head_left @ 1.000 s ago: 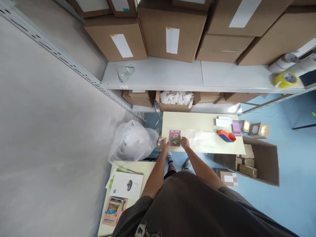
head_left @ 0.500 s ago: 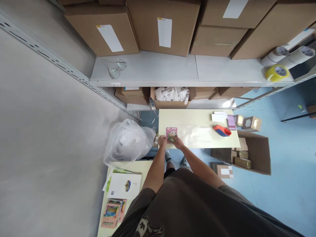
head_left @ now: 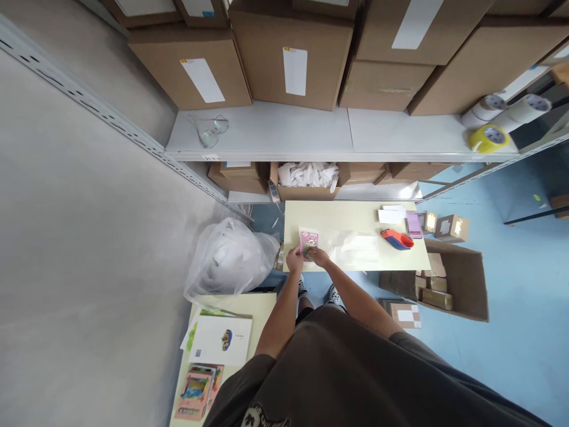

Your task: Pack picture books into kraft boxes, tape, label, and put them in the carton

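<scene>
Right hand (head_left: 319, 257): moved left since a second ago, onto the pink booklet (head_left: 308, 238); fingers half curled.
Left hand (head_left: 294, 261): curled at its near left edge; whether either grips, we cannot tell.
Pink booklet: cream table (head_left: 340, 214), near left.

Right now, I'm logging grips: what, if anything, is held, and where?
Pink booklet, by its lower left edge, in the left hand; right hand over its lower right, grip unclear.

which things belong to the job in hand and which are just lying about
Job in hand:
small pink rectangular illustrated booklet, touched by left hand and right hand
flat translucent plastic sheet, probably

Apparently lying about:
thin wire-framed eyeglasses
yellow tape roll
white rectangular book
bulging translucent plastic bag
</scene>
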The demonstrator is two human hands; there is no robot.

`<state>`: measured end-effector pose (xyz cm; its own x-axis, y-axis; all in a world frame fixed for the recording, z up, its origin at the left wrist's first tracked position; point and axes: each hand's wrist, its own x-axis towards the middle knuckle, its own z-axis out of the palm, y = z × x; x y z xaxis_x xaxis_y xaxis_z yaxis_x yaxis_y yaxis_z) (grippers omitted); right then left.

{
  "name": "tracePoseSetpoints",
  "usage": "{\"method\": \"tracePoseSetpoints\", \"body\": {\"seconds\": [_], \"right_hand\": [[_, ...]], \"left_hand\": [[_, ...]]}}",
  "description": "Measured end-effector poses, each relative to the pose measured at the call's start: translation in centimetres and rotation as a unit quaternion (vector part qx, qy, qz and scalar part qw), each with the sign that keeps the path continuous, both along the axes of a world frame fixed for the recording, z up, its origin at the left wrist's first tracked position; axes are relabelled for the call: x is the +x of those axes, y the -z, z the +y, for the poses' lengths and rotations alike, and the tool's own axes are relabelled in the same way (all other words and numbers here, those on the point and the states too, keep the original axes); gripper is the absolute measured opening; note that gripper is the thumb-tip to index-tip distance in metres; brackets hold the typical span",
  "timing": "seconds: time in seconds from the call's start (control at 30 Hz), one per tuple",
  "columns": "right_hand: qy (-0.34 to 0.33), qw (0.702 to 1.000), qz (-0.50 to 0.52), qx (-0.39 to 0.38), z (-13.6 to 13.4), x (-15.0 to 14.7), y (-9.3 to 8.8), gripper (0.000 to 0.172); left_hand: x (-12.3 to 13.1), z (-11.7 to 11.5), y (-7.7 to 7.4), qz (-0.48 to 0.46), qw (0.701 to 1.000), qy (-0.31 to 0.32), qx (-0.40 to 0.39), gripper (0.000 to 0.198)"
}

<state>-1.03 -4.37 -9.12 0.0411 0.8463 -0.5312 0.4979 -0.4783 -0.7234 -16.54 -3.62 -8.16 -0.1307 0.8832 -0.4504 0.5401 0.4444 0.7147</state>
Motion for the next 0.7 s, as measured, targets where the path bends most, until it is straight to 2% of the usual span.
{"method": "tracePoseSetpoints", "body": {"seconds": [0.1,0.23,0.4,0.53,0.63,0.7], "right_hand": [[0.077,0.995,0.058,-0.015,-0.5,0.5,-1.0,0.043],[0.170,0.976,0.131,0.031,-1.9,1.6,-2.1,0.050],[0.220,0.972,0.047,0.060,-2.6,3.9,-2.1,0.042],[0.227,0.973,0.011,0.037,-2.6,6.5,-1.1,0.044],[0.213,0.976,-0.037,0.019,-3.1,8.5,-0.1,0.041],[0.222,0.970,-0.094,0.007,-3.7,9.7,0.3,0.038]], "left_hand": [[1.8,-1.5,-1.3,-0.002,0.997,0.032,0.065,0.041],[5.1,-3.2,-2.9,0.012,0.990,0.110,0.093,0.037],[8.8,-5.0,-3.6,0.000,0.977,0.189,0.101,0.043],[10.3,-6.0,-2.7,-0.017,0.960,0.258,0.108,0.054],[11.3,-6.7,-1.0,-0.023,0.936,0.334,0.107,0.056],[12.2,-7.1,0.2,-0.006,0.919,0.387,0.070,0.060]]}}
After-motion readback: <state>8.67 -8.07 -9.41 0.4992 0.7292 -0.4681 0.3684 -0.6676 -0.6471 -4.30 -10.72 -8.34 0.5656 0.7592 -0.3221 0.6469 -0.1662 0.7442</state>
